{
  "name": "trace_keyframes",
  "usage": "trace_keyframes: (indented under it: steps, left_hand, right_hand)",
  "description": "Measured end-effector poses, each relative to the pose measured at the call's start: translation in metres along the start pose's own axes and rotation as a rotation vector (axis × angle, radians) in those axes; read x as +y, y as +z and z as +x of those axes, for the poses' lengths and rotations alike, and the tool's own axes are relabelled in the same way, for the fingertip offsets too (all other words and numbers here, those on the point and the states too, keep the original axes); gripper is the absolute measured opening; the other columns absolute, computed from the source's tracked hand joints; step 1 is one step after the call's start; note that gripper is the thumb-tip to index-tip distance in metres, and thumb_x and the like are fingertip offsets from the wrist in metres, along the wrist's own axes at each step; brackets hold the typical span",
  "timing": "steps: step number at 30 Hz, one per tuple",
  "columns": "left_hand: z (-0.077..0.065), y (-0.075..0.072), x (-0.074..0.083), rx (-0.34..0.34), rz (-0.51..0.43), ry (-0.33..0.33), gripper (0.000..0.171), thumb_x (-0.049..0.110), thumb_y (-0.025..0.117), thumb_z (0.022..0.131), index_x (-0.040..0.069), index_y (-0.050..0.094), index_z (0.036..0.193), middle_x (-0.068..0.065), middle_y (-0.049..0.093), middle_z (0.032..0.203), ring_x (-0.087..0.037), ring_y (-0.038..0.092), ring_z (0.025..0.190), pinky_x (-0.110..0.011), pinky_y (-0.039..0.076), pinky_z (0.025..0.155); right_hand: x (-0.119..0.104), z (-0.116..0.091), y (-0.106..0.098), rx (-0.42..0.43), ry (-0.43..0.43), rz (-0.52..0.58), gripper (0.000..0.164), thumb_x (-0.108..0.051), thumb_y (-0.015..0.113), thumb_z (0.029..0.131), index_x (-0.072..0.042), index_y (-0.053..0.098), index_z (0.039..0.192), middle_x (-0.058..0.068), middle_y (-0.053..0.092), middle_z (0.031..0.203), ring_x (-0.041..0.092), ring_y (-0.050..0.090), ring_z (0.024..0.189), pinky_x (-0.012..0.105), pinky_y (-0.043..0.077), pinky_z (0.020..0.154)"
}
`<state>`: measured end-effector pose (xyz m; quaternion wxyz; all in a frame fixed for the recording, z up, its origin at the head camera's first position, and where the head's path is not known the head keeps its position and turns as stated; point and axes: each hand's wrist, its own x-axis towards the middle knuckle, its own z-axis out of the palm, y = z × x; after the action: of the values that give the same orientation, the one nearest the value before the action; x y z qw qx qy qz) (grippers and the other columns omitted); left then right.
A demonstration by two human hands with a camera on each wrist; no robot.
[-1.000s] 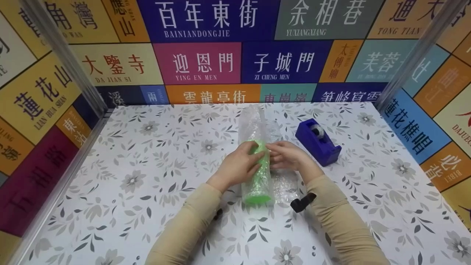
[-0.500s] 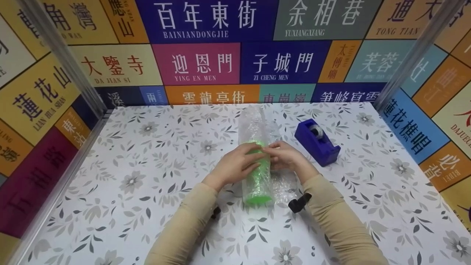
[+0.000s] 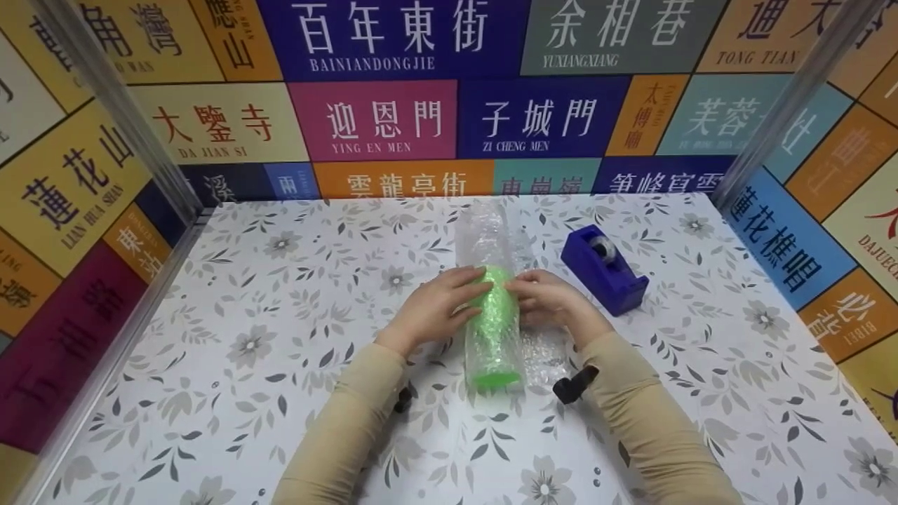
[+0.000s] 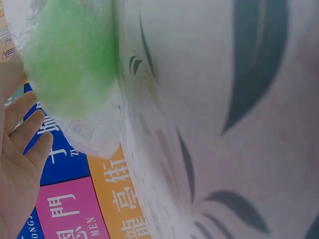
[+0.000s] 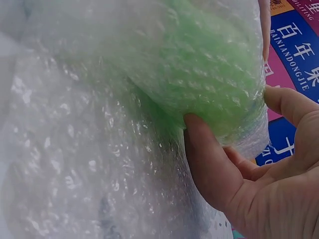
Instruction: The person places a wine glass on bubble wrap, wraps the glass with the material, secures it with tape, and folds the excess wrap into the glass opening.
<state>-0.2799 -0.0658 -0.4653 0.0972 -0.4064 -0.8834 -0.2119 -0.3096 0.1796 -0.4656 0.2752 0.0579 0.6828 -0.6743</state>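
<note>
A green vase-shaped object [image 3: 495,308] lies rolled in clear bubble wrap [image 3: 484,231] on the table, its round flared end towards me. My left hand [image 3: 436,306] rests its fingertips on the roll's left side. In the left wrist view those fingers [image 4: 29,127] are loosely extended beside the wrapped green shape. At the roll's right side, my right hand [image 3: 554,301] holds the bubble wrap between thumb and fingers. The right wrist view has the thumb [image 5: 212,164] at the crease where the roll meets the flat wrap, and the forefinger against its upper side.
A blue tape dispenser [image 3: 605,270] with a roll of tape stands to the right of the hands. More flat bubble wrap [image 3: 544,358] lies right of the roll. Patterned panels [image 3: 386,119] with lettering enclose the back and both sides of the flowered table [image 3: 259,407].
My left hand has drawn back leftwards from the top of the roll to its left side. The right hand stays at the right side, almost unmoved. The roll has shifted very slightly.
</note>
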Motion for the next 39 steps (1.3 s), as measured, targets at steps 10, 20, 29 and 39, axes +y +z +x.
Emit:
trace_keyframes:
  steps: [10, 20, 29, 39]
  left_hand:
    - [0.007, 0.007, 0.006, 0.008, -0.014, 0.035, 0.044, 0.03, 0.058, 0.101, 0.017, 0.055, 0.143, -0.008, 0.04, 0.154, -0.028, 0.032, 0.144, -0.036, 0.026, 0.118]
    - [0.003, 0.003, 0.006, 0.026, -0.026, 0.056, 0.041, 0.027, 0.06, 0.1, 0.015, 0.059, 0.139, -0.01, 0.043, 0.152, -0.029, 0.034, 0.142, -0.036, 0.027, 0.118]
    - [0.0, -0.001, 0.009, 0.013, 0.014, 0.051, 0.04, 0.029, 0.063, 0.099, 0.016, 0.061, 0.137, -0.008, 0.045, 0.151, -0.028, 0.035, 0.142, -0.038, 0.03, 0.116]
    - [0.007, 0.001, 0.018, 0.009, 0.046, 0.014, 0.039, 0.03, 0.064, 0.097, 0.017, 0.063, 0.134, -0.007, 0.047, 0.149, -0.026, 0.037, 0.141, -0.037, 0.033, 0.115]
  right_hand:
    - [0.006, 0.0, -0.007, -0.031, -0.024, 0.043, 0.048, -0.015, 0.06, 0.099, 0.002, 0.032, 0.135, 0.015, 0.061, 0.105, 0.022, 0.066, 0.09, 0.04, 0.058, 0.083]
    - [0.009, -0.002, 0.0, -0.08, -0.054, 0.108, 0.047, -0.013, 0.057, 0.101, 0.008, 0.033, 0.135, 0.012, 0.063, 0.098, 0.019, 0.066, 0.084, 0.037, 0.058, 0.083]
    - [0.012, -0.002, 0.006, -0.109, -0.054, 0.134, 0.046, -0.012, 0.057, 0.101, 0.009, 0.035, 0.135, 0.013, 0.066, 0.098, 0.021, 0.068, 0.087, 0.038, 0.058, 0.085]
    - [0.014, -0.003, -0.001, -0.127, -0.065, 0.094, 0.041, -0.012, 0.056, 0.101, 0.012, 0.04, 0.131, 0.014, 0.068, 0.101, 0.024, 0.068, 0.094, 0.041, 0.056, 0.091]
